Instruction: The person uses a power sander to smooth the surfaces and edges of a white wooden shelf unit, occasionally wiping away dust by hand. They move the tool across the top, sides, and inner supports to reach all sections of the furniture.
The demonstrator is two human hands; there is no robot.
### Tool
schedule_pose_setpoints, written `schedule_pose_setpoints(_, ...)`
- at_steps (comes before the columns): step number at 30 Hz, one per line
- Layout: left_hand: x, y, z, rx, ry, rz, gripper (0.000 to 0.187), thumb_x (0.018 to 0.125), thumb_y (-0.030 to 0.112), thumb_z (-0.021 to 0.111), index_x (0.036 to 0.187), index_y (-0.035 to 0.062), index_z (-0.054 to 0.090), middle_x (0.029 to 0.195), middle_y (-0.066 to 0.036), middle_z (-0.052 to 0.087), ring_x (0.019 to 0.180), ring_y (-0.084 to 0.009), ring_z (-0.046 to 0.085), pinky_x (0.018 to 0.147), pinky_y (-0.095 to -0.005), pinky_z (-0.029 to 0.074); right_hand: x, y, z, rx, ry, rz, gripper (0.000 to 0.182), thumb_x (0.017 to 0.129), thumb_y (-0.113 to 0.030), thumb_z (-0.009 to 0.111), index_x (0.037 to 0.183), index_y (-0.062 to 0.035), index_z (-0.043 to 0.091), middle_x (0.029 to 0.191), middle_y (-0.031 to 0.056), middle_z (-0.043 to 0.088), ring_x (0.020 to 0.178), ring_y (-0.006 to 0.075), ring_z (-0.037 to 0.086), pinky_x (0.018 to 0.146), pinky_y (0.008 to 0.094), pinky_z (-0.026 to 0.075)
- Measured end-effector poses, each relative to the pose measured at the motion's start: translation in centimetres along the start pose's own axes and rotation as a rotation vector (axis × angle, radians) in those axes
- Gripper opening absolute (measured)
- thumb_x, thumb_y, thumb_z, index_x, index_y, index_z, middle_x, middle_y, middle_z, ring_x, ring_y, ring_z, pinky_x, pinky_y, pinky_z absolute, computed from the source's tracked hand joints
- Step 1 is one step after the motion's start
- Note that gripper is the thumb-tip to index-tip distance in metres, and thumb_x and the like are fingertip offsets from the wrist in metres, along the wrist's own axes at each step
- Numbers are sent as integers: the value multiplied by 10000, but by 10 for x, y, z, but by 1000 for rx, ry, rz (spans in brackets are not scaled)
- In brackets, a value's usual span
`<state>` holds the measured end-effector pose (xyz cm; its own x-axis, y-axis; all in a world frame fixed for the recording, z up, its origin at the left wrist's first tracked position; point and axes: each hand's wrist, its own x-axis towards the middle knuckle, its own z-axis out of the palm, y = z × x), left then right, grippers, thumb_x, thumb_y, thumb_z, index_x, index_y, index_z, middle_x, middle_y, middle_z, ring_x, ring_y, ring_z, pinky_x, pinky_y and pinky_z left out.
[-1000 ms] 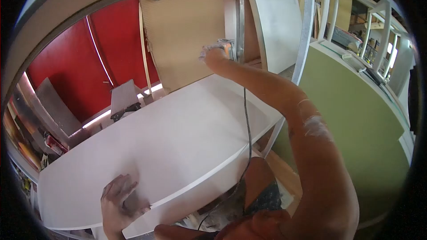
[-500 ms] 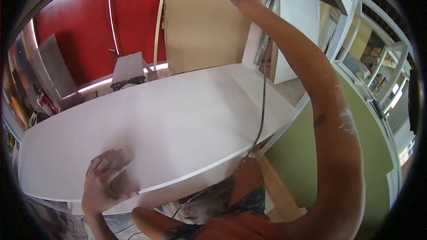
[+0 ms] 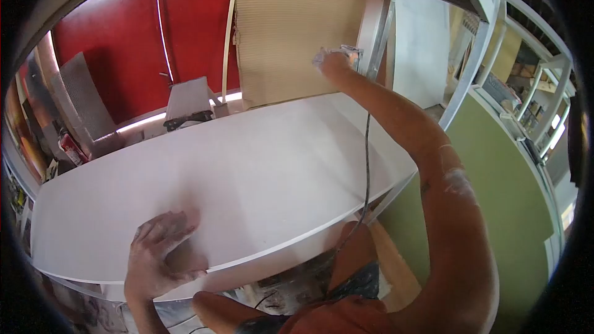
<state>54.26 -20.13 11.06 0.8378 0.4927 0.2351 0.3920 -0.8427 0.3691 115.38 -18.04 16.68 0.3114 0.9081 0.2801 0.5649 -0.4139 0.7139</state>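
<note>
My left hand (image 3: 158,253) lies at the front edge of a long white board (image 3: 247,154), fingers spread and thumb apart, holding nothing. Farther off, my right hand (image 3: 336,65) is wrapped round a dusty corded sander (image 3: 354,55), mostly hidden behind the fingers. It is close against the white upright panel (image 3: 372,21) at the board's far right end. A dark cord (image 3: 367,161) hangs down over the board and past its front edge. White dust coats part of my right forearm and the fingers of my left hand.
A brown corrugated cardboard sheet (image 3: 291,31) stands behind the board, with a red wall (image 3: 105,49) to its left. Metal frame posts (image 3: 461,102) rise at the right, beside a green panel (image 3: 495,192). My knees are under the board's front edge.
My right hand has come down along the upright panel with the sander, from near its top to lower down. My left hand stays at the board's edge; the view has shifted slightly.
</note>
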Motion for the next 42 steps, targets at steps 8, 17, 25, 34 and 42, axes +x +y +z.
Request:
schedule_pose_setpoints(8, 1, 10, -3, 33, 38, -7, 781, 558, 351, 970, 1287, 156, 766, 1425, -99, 657, 1379, -354, 554, 1152, -516, 433, 17, 82, -54, -148, 79, 71, 437, 953, -187, 630, 1389, -194, 651, 1535, 190, 550, 1068, 301, 739, 837, 438, 588)
schedule_pose_setpoints(17, -2, 5, 1, 9, 37, 19, 851, 586, 525, 933, 1294, 92, 743, 1420, -177, 645, 1377, -406, 544, 1168, -525, 416, -39, 81, -70, 42, 219, 222, 434, 896, -131, 694, 1325, -184, 655, 1325, 156, 611, 1045, 312, 721, 762, 433, 605)
schedule_pose_setpoints(25, -2, 5, 6, 47, 78, 80, 784, 573, 424, 955, 1265, 112, 755, 1384, -137, 674, 1345, -386, 573, 1129, -508, 457, -131, 49, -73, 517, 414, 229, 519, 926, -72, 646, 1402, -277, 609, 1438, 183, 531, 998, 377, 737, 780, 532, 629)
schedule_pose_setpoints(34, -2, 5, 7, 93, 85, 87, 714, 561, 347, 949, 1211, 110, 771, 1387, -108, 676, 1339, -374, 580, 1110, -509, 467, -118, 56, -52, 1174, 1021, 668, 822, 853, -101, 826, 1561, -219, 427, 1498, 161, 420, 1236, 396, 596, 1028, 484, 535)
schedule_pose_setpoints(42, 1, 5, 10, 116, 111, 67, 667, 547, 344, 927, 1153, 104, 784, 1366, -107, 683, 1311, -371, 605, 1074, -518, 494, -93, 78, -12, 1208, 1261, 568, 848, 843, -131, 862, 1563, -128, 415, 1464, 182, 463, 1307, 370, 499, 1065, 458, 487)
